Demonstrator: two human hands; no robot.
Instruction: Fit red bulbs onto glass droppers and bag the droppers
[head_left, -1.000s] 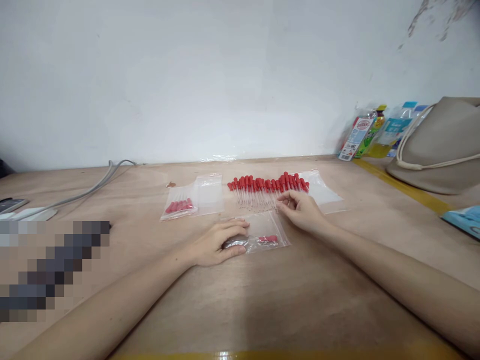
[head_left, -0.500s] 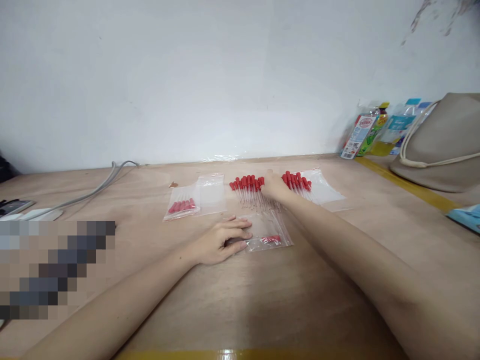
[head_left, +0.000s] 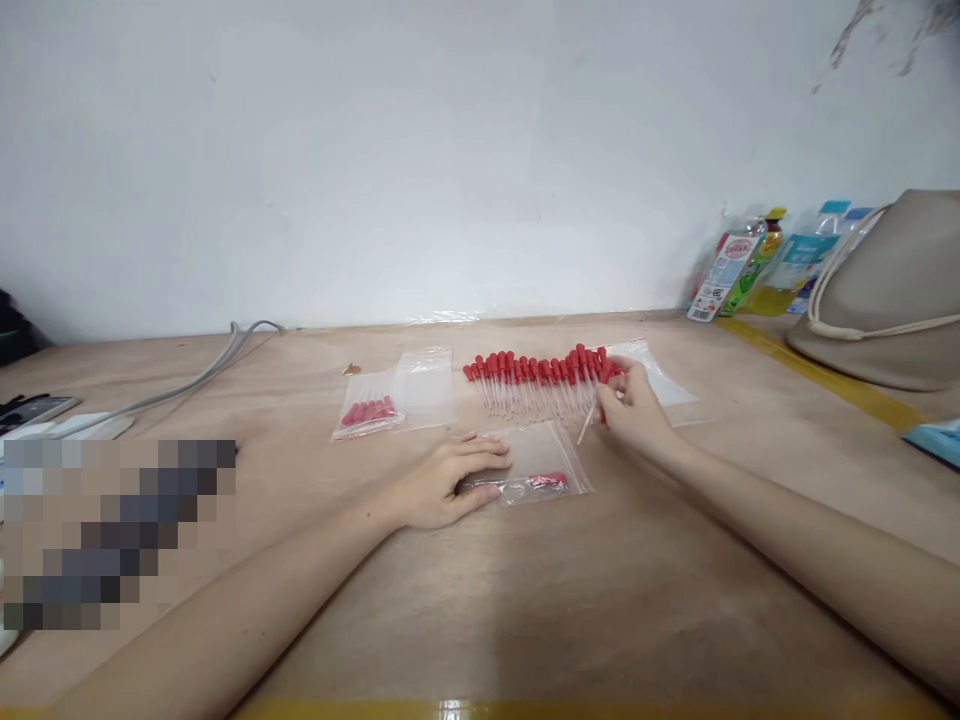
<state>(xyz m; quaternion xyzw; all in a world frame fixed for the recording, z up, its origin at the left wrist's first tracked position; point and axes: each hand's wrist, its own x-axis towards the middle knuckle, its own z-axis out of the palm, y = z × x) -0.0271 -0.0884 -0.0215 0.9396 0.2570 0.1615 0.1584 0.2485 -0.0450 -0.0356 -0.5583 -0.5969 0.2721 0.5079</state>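
Observation:
My left hand (head_left: 450, 478) lies with its fingers stretched on the left part of a clear zip bag (head_left: 529, 450). Inside that bag a red-bulbed dropper (head_left: 547, 481) shows near the lower edge. Behind it runs a row of glass droppers (head_left: 525, 372) with red rubber bulbs, tips toward me. At the row's right end my right hand (head_left: 636, 408) pinches one dropper (head_left: 587, 422), its thin stem pointing down and left; the fingers partly hide its bulb. Left of the row sits a zip bag (head_left: 367, 422) holding several red-bulbed droppers.
Flat plastic bags (head_left: 429, 390) (head_left: 660, 372) lie beside the filled bag and behind the row's right end. Bottles (head_left: 795, 270), a drink carton (head_left: 724, 275) and a beige drawstring bag (head_left: 885, 300) stand at the right. A grey cable (head_left: 202, 375) crosses the left side.
My right hand has moved right from the middle of the row to its right end, where it now pinches a dropper. The row's middle has come into sight. My left hand stays on the bag.

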